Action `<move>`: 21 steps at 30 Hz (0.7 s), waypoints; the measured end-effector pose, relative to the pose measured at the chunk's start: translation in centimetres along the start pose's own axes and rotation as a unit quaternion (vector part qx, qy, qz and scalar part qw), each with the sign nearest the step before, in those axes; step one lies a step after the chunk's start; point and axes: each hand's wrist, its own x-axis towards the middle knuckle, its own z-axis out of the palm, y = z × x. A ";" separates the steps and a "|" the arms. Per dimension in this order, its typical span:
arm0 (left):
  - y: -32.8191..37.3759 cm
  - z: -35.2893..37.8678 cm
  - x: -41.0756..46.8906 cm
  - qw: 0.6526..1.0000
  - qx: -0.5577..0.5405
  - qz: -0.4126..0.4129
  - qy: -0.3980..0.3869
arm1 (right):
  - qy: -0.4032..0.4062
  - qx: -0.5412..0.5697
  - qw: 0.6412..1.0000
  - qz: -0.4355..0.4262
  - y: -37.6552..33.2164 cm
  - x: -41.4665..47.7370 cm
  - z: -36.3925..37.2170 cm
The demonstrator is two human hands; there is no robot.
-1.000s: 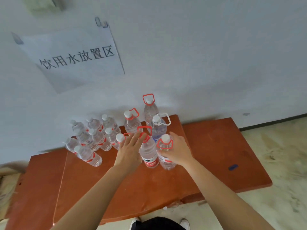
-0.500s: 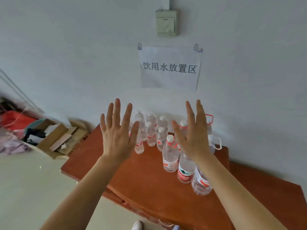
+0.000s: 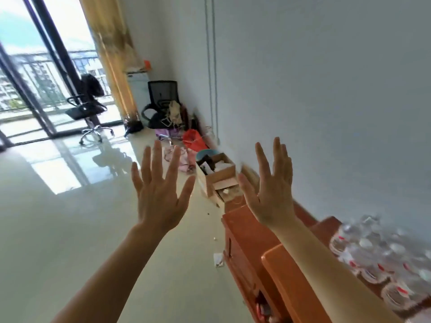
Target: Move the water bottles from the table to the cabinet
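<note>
Both my hands are raised in front of me, palms away, fingers spread, holding nothing. My left hand (image 3: 161, 192) is over the pale floor. My right hand (image 3: 271, 190) is above the left end of the orange-brown wooden cabinet (image 3: 247, 231). Several clear water bottles (image 3: 377, 259) with red labels and white caps stand blurred on the wood surface at the lower right, well to the right of my right forearm.
A cardboard box (image 3: 217, 176) with clutter sits on the floor by the white wall beyond the cabinet. Farther back are a red bag (image 3: 193, 139), a black mesh chair (image 3: 163, 99), an office chair (image 3: 88, 108) and glass balcony doors (image 3: 35, 78). The glossy floor spreads left.
The view has swung left, away from the wall sign, so the bottles now sit at the lower right. Both hands left the bottles a second ago and stay raised and spread.
</note>
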 end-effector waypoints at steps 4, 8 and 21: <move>-15.2 -4.3 0.7 0.996 0.069 -0.050 0.031 | -0.030 0.056 0.992 -0.106 -11.5 6.0 12.0; -28.6 -8.9 0.8 0.980 0.137 -0.125 0.070 | -0.047 0.110 0.975 -0.189 -23.5 10.7 22.8; -51.1 -11.3 0.9 0.903 0.301 -0.297 0.078 | -0.037 0.201 0.917 -0.341 -43.2 20.2 43.2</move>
